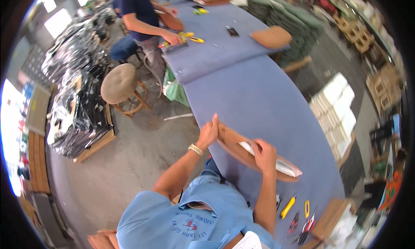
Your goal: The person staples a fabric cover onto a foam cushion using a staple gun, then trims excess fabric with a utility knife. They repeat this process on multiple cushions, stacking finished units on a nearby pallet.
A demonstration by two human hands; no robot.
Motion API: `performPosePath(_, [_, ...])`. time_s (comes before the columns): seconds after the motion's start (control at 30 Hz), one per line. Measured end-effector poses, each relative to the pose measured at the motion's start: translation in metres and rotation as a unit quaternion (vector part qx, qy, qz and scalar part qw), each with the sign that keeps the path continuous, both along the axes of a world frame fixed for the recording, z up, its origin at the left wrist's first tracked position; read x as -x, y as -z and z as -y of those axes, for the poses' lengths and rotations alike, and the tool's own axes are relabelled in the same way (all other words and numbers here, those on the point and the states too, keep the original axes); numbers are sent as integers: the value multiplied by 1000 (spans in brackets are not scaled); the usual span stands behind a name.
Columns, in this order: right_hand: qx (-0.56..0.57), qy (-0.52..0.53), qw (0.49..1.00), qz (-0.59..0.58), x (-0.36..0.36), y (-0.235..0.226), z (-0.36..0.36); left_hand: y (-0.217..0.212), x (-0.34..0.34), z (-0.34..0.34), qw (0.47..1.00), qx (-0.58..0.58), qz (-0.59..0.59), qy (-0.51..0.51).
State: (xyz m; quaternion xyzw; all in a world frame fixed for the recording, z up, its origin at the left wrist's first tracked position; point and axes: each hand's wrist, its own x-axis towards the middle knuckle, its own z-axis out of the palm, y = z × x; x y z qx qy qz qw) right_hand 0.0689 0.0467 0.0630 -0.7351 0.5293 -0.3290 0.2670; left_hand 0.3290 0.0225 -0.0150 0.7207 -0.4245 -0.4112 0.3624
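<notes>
A long, tan leather-like cushion (235,154) is held tilted over the blue-grey padded table (263,106), with white lining or padding showing along its opening. My left hand (210,131) grips its left end, fingers closed at the edge and one finger or thumb pointing up. My right hand (264,155) is closed on the cushion's upper edge, near the white strip (286,167); its fingertips are partly hidden. To the right of my right forearm lie a yellow utility knife (288,207), a second yellow cutter (307,208) and red-handled pliers (294,222).
Across the table a person in dark blue (140,15) holds a tool by a yellow cutter (195,39). A phone (232,31) and a tan padded piece (271,37) lie farther off. A round stool (119,84) stands left; a cardboard box (330,218) sits near right.
</notes>
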Motion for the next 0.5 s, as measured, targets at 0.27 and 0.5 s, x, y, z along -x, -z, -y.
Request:
performPosePath(0.27, [-26,16,1000,-4,-12,17,28,35,-8,-40,989,-80,-52,-112])
performPosePath(0.5, [14,-12,1000,-16,-15,29,26,-5,-30,-96,999,21,-29,39])
